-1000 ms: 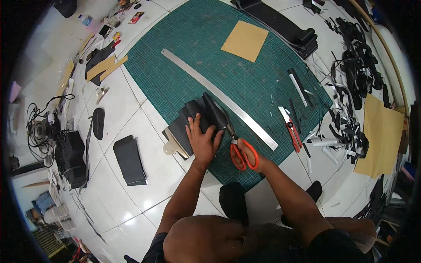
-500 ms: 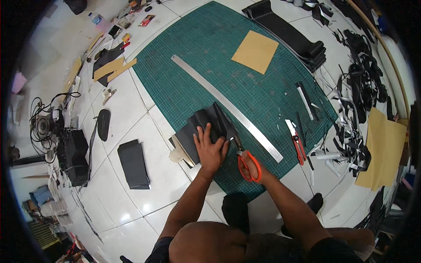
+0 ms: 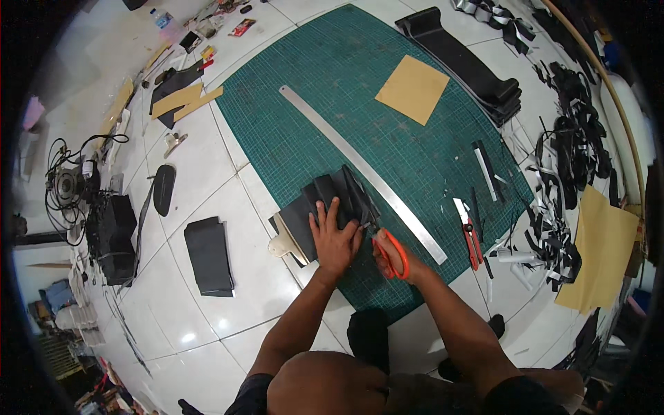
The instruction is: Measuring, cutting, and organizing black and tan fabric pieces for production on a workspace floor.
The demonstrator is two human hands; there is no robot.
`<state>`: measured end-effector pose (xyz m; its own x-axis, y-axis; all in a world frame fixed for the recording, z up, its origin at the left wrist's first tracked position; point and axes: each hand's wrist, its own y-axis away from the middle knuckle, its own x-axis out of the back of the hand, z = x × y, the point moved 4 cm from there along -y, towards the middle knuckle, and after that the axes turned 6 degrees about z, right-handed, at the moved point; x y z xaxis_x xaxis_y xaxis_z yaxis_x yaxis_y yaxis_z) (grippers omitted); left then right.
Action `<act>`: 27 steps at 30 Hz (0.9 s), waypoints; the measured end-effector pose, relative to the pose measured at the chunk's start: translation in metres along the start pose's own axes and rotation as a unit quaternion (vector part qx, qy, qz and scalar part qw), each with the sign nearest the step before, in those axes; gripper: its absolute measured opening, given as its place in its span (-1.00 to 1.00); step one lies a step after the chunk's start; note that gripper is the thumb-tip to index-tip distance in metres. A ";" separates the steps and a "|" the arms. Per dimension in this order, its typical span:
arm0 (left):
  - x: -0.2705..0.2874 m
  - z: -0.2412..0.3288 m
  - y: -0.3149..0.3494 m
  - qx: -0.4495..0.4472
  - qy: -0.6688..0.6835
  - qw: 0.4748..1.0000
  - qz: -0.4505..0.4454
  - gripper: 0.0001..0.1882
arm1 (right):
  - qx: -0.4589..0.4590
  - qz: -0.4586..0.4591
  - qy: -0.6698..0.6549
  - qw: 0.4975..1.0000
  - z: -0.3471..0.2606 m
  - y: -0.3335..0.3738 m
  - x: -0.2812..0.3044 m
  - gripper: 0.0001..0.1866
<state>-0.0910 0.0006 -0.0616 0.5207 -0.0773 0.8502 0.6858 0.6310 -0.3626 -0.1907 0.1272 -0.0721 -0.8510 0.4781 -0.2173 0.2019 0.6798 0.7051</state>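
A stack of black sheet material (image 3: 296, 220) lies over the left edge of the green cutting mat (image 3: 277, 62), with a metal bulldog clip (image 3: 285, 243) gripping its left side. My left hand (image 3: 335, 238) presses flat on the stack, fingers spread. The orange-handled scissors (image 3: 395, 256) are in my right hand (image 3: 387, 259), fingers through the loops. Their blades reach the right edge of the black material and are mostly hidden there. A long steel ruler (image 3: 363, 173) lies diagonally on the mat, just beyond the material.
A brown square sheet (image 3: 413, 90) lies on the mat's far part. Near its right edge lies a red utility knife (image 3: 470, 238). Black folded pieces (image 3: 209, 256) rest on the tiles at left. Black and white scraps (image 3: 564, 235) pile up at right beside brown paper (image 3: 598, 249).
The scissors' blades have moved further in at the material's edge, and my right hand has shifted slightly left. My left hand stays pressed down. The whole view has shifted a little.
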 end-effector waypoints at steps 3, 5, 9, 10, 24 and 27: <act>0.001 0.002 -0.002 0.002 0.004 1.000 0.004 -0.85 | -0.010 0.015 0.013 1.000 0.003 0.000 0.001 -0.35; 0.003 0.000 -0.001 0.002 0.003 1.000 0.004 -0.85 | 0.021 0.042 0.044 0.998 -0.002 0.004 -0.004 -0.34; 0.002 0.000 -0.002 0.002 0.006 1.000 -0.001 -0.85 | 0.048 0.062 0.070 0.994 -0.003 0.006 -0.003 -0.34; 0.002 0.000 -0.002 0.003 0.004 1.000 0.000 -0.85 | 0.026 0.048 0.052 0.997 -0.004 0.008 -0.003 -0.33; 0.003 -0.002 0.000 0.007 0.004 1.000 0.002 -0.87 | 0.019 0.067 0.031 0.997 -0.018 -0.014 -0.018 -0.28; 0.000 -0.001 -0.001 0.010 0.017 1.000 -0.006 -0.87 | 0.024 0.072 0.054 0.996 -0.024 -0.013 -0.015 -0.28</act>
<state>-0.0910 -0.0010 -0.0613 0.5294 -0.1105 0.8411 0.6819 0.6453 -0.3445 -0.1925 0.0978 -0.0619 -0.8580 0.5120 -0.0409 0.3460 0.6350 0.6907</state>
